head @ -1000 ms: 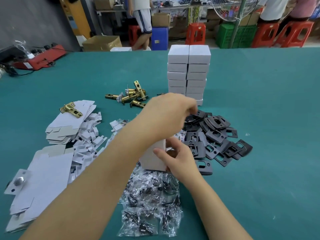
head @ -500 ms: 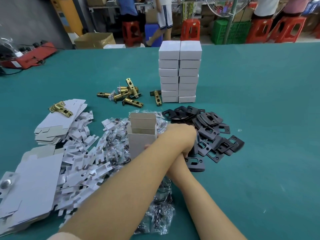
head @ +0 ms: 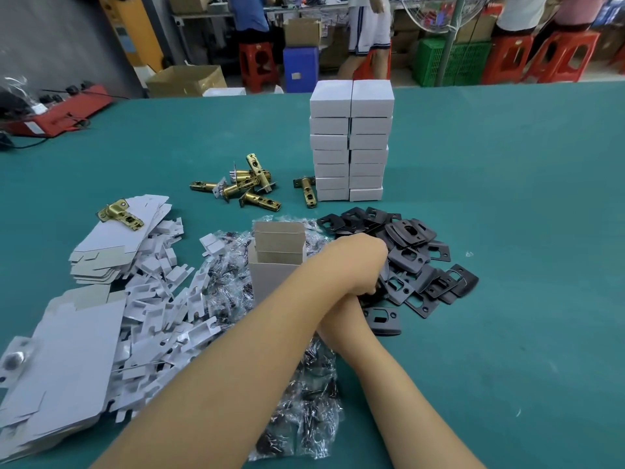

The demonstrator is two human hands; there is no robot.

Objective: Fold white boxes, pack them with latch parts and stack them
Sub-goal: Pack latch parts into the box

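A second ago both hands were at the folded box, the left hand above it and the right steadying its side; since then they have left it and crossed over to the pile of black plates, and in the last half second they have barely shifted.

On the green counter [head: 507,164], the double stack of closed white boxes [head: 351,140] stands at the back, well apart from the work. To the left lie the flat box blanks [head: 67,350] and a heap of white card inserts [head: 162,299]. The clear screw bags [head: 304,401] spread under the forearms.

The open box [head: 275,262] stands upright on its own among the bags, top flaps up, no hand on it. Just right of it is the pile of black strike plates [head: 416,262]. The left hand [head: 358,262] reaches across the right forearm, its fingers curled down into the near edge of that pile, seemingly around a plate. The right hand is hidden beneath it, so its grip cannot be told.

Brass latch bolts [head: 243,187] lie behind the box, one more on the blanks.

I judge the folding done and the filling begun: a plate is being picked for the open box.
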